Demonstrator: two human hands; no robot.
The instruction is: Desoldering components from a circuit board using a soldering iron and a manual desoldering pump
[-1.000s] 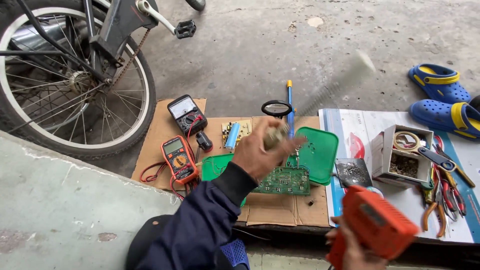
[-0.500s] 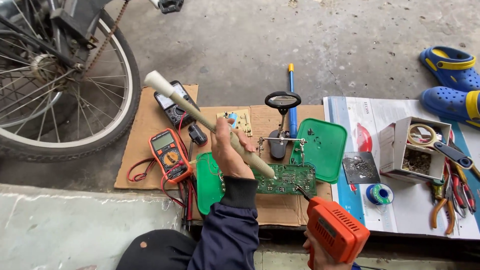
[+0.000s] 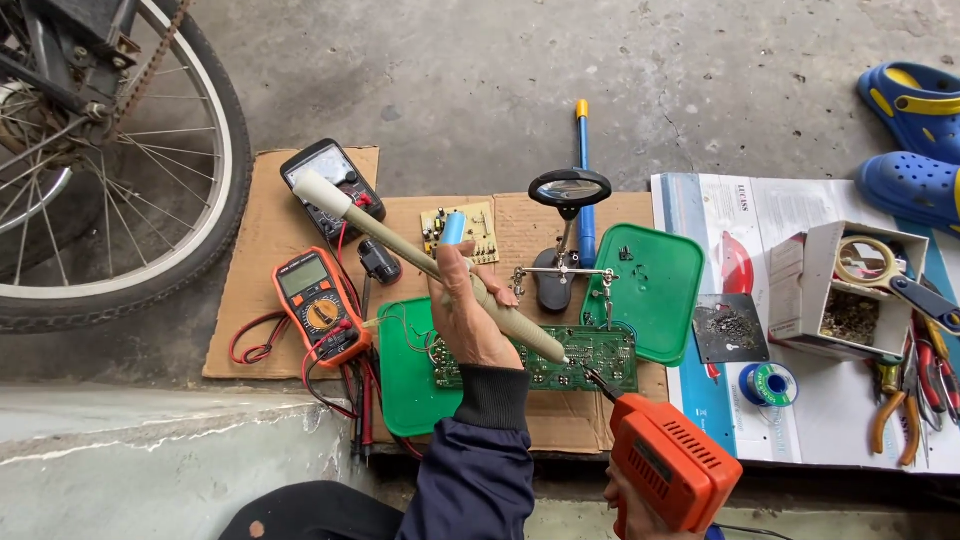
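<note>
On the floor at far left stands a bicycle wheel (image 3: pixel 110 190), with an orange multimeter (image 3: pixel 318 305) on cardboard (image 3: pixel 250 260) to its right. Since a moment ago the left hand (image 3: pixel 470 310) has swung its beige desoldering pump (image 3: pixel 430 265) down, tip now at the green circuit board (image 3: pixel 560 360), fingers wrapped around it. At near right, the right hand (image 3: pixel 625 505) grips an orange soldering gun (image 3: pixel 675 470), its tip brought up to the board. Farther right, an open white carton (image 3: pixel 850 290) sits on printed white paper (image 3: pixel 760 230) with red shapes.

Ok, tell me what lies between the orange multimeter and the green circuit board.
In the head view, between the orange multimeter and the green circuit board lie red and black probe leads and a green tray lid under the board.
</note>
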